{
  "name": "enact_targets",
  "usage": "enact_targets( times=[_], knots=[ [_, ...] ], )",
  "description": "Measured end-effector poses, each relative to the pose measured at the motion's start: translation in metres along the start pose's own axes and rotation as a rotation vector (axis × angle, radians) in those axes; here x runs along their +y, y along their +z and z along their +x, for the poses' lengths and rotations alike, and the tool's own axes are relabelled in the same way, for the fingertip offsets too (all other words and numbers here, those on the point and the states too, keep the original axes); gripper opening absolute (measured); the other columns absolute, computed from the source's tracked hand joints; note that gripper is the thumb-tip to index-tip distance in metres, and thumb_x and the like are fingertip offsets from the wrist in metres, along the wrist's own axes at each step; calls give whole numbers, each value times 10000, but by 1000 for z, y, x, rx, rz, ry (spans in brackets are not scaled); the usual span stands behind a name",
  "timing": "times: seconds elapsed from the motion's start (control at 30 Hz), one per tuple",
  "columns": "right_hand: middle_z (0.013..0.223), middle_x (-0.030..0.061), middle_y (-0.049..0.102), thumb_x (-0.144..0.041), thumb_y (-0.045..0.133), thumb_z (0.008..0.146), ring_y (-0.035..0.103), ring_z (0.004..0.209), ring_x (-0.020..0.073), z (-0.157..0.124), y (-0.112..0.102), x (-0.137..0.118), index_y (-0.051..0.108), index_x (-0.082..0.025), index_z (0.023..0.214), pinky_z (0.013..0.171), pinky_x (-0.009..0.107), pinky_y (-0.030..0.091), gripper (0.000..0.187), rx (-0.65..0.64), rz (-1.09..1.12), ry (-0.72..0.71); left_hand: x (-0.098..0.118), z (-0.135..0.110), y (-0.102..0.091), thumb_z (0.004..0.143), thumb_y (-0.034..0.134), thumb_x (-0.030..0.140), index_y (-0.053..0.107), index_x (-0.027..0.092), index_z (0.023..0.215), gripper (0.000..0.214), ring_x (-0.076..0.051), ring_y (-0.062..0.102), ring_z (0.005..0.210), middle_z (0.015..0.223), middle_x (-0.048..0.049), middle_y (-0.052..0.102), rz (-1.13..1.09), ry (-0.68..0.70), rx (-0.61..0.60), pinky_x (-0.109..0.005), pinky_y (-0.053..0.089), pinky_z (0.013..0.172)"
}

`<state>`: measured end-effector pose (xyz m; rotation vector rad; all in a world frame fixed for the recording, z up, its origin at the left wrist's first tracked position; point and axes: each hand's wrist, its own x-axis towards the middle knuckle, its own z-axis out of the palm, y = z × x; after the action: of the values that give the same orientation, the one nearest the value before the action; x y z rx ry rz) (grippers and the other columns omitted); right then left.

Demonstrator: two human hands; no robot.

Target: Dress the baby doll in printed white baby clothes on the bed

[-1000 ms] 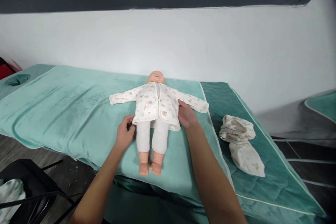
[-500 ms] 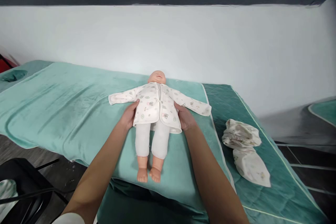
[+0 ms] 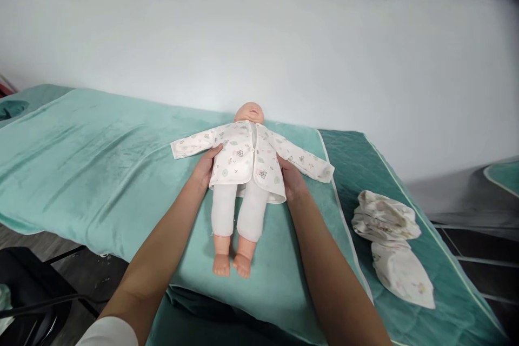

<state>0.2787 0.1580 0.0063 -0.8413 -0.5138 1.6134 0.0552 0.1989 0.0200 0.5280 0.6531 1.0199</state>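
A baby doll (image 3: 251, 216) lies on its back on the light green blanket, head toward the wall and bare feet toward me. It wears a white printed jacket (image 3: 235, 159) with both sleeves stretched out sideways, and its lower body and legs are white. My left hand (image 3: 206, 167) grips the doll's side at the waist, thumb on top of the jacket just under the sleeve. On the opposite side, my right hand (image 3: 292, 179) holds the doll the same way, its thumb partly beneath the other sleeve. The fingers of both hands are mostly hidden.
Crumpled white printed cloth (image 3: 387, 219) lies on the darker green quilted cover (image 3: 344, 154) at the right. The light green blanket (image 3: 101, 146) spreads far to the left. A white wall (image 3: 259, 48) runs behind the bed. A black chair (image 3: 36, 281) stands at the lower left.
The view has tilted slightly down, and the bed and cloth appear shifted with it. Both hands keep their hold on the doll's sides, and the doll's pose looks nearly the same.
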Motion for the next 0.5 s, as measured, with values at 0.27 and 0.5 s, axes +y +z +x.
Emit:
enact_targets(
  times=[0.27, 0.5],
  knots=[
    [1092, 35, 760, -273, 499, 935, 671, 1162, 234, -1, -10, -12, 651, -226, 1136, 1068, 450, 538, 256, 94, 56, -164, 24, 10, -26, 951, 516, 532, 598, 107, 1268, 537, -308, 608, 1273, 1283, -197, 671, -139, 241, 90, -465, 532, 1061],
    [1048, 41, 739, -255, 521, 903, 689, 1096, 190, -3, -43, -32, 627, -226, 999, 1056, 429, 545, 146, 203, 208, -226, 49, 10, -52, 1057, 299, 377, 526, 164, 1365, 438, -215, 607, 1282, 1328, -155, 656, -308, 489, 313, -380, 568, 1008]
  ],
)
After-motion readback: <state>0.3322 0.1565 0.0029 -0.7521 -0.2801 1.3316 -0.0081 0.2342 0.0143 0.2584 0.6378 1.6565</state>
